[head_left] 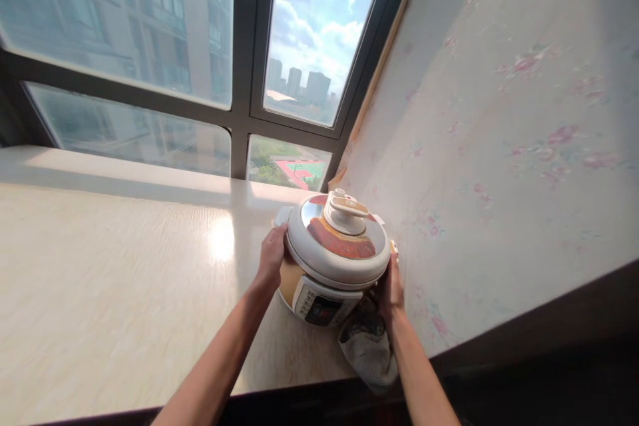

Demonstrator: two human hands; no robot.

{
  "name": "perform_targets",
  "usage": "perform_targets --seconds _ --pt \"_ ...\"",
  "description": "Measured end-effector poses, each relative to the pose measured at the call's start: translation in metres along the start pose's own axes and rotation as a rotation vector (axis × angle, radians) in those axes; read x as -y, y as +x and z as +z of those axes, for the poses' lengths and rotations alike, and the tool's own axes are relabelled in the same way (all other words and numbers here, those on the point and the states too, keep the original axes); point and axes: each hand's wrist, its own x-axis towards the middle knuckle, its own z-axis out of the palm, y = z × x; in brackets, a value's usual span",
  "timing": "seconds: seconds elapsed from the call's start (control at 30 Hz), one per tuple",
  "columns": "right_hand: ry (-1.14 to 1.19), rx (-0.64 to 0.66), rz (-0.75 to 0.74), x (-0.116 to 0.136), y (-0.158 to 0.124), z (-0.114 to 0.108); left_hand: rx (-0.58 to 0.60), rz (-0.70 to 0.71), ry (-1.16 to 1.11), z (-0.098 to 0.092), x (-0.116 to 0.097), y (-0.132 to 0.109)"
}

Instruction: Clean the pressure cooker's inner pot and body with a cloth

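An electric pressure cooker (332, 259) with a shiny domed lid and a white knob stands on the pale window ledge (124, 266), close to the wall on the right. My left hand (272, 256) grips its left side, fingers curled round the rim. My right hand (391, 286) holds its right side, between the cooker and the wall. A grey cloth (367, 346) lies under my right hand and hangs over the ledge's front edge.
A large window (239, 46) runs along the back of the ledge. A flower-patterned wall (499, 146) rises on the right, right beside the cooker. The ledge stretches wide to the left, with a dark front edge (299, 396) below.
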Motion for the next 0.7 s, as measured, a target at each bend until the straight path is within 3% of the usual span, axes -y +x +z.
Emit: perform_targets --seconds 0.13,0.23,0.3,0.43,0.7 --pt "-0.188 0.095 0.109 -0.006 -0.013 -0.037 -0.013 0.048 0.031 -0.002 0.002 -0.003" --pt "-0.502 0.044 0.032 -0.023 -0.045 -0.066 -0.054 0.02 0.029 -0.007 0.009 -0.003" --pt "-0.612 0.101 -0.106 -0.038 -0.066 -0.078 -0.06 -0.017 0.024 -0.014 0.017 -0.004" --pt "-0.709 0.164 -0.307 -0.056 -0.084 -0.075 -0.09 -0.069 0.077 -0.033 0.036 -0.01" --pt "-0.726 0.094 -0.241 -0.049 -0.064 -0.058 -0.058 0.004 0.234 -0.053 0.063 -0.023"
